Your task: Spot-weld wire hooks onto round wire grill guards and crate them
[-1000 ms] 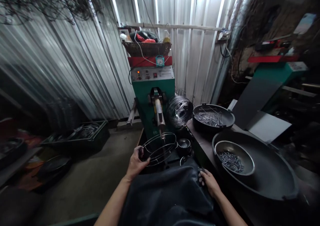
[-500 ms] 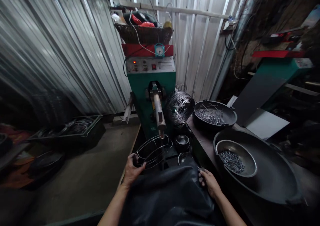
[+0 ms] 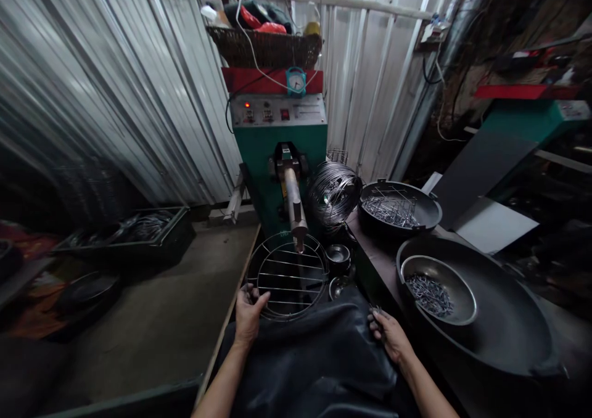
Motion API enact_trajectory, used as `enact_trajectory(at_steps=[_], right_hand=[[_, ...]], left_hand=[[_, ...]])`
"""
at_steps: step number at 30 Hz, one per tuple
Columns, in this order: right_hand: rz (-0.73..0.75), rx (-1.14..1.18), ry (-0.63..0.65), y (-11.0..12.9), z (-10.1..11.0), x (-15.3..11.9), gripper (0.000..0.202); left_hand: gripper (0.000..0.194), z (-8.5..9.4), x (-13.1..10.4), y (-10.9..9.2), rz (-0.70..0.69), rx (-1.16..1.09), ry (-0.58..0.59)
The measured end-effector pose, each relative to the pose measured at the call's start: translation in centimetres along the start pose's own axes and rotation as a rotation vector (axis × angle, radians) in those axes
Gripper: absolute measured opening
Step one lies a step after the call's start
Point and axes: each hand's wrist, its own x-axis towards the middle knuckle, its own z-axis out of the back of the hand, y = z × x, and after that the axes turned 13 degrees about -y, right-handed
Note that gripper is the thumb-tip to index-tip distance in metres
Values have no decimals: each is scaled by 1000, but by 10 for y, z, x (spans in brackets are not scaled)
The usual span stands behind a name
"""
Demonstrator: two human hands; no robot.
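My left hand point(image 3: 248, 310) grips the lower left rim of a round wire rack point(image 3: 290, 290), thumb over the wire. The rack has a double ring and several parallel crossbars; its face is tilted toward me. Its far rim lies by the tip of the machine's metal arm point(image 3: 296, 211); I cannot tell if they touch. My right hand point(image 3: 386, 331) is closed in a pinch at the right of my black apron point(image 3: 314, 356). Thin ends of short metal pieces point(image 3: 377, 309) show at its fingertips, mostly hidden by the fingers.
A green machine point(image 3: 256, 150) with a control panel stands ahead. At right, a metal bowl point(image 3: 467, 295) of short metal pieces sits in a large black pan point(image 3: 513, 338). Behind it is another pan point(image 3: 432, 211). A wire coil point(image 3: 335, 196) and small bowls point(image 3: 337, 254) are beside the machine.
The wire rack has been turned so its crossbars now show face-on below the machine arm. My left hand keeps its grip; my right hand stays nearly in place. The view has shifted slightly.
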Motion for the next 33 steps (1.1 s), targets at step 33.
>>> enact_trajectory(at_steps=[33], right_hand=[[227,-292,64,8,-21,-10,27]], left_hand=[[44,-8,-36,-62,492,-198,-135]])
